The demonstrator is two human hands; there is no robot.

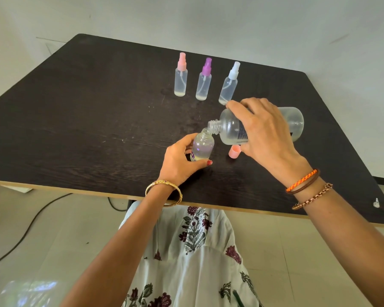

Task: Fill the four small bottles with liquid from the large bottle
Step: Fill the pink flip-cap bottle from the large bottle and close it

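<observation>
The right hand [267, 135] has its grip wrapped over the top of the large bottle [259, 126], fingers curled down the far side and thumb on the near side, holding it tipped almost level above the table [87, 120]. The bottle's open threaded neck juts out to the left of that grip and angles slightly downward; its base sticks out to the right past the knuckles. A shallow pool of clear liquid lies along the lower side of the bottle.

Directly below and touching that neck is the mouth of the open small bottle [202, 146], which the left hand [182, 161] grips from the left side, fingers behind and thumb across the front near its base. This small bottle leans a little toward the right-hand grip and holds some clear liquid; a purple mark shows near its bottom.

Just beneath the right-hand grip, on the table, lies a pink cap [234, 151], set between the two hands.

Beyond both grips stand three capped small bottles in a row, upright and apart from each other: the pink-topped bottle [181, 78], the purple-topped bottle [204, 82], and the white-topped bottle [229, 85], the last nearest the right-hand fingertips. Each shows a little liquid at its base.
</observation>
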